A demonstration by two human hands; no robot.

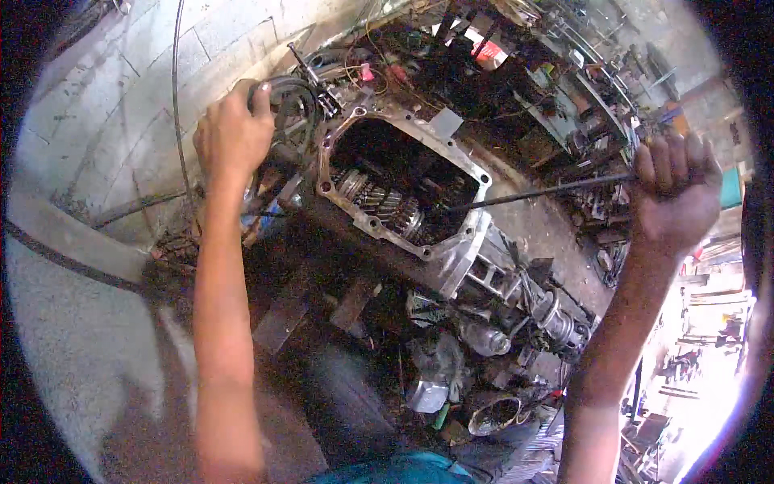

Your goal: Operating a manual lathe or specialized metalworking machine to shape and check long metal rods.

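Observation:
A metal gearbox housing (407, 121) lies in front of me with its wide opening facing up. Inside, several toothed gears (387, 206) sit on a shaft. My right hand (676, 189), at the right, is closed round the end of a long dark metal bar (556, 189). The bar's far end reaches over the housing's rim and down among the gears, where its tip is lost in shadow. My left hand (234, 133) is closed at a dark curved rim (294, 85) beyond the housing's left end; what its fingers grip is hidden.
A block wall (113, 97) runs along the left, with a thin cable (176, 97) hanging down it. Cluttered tools and parts (580, 105) fill the far right. Below the housing lie greasy metal parts (484, 335) and an oval metal ring (497, 413).

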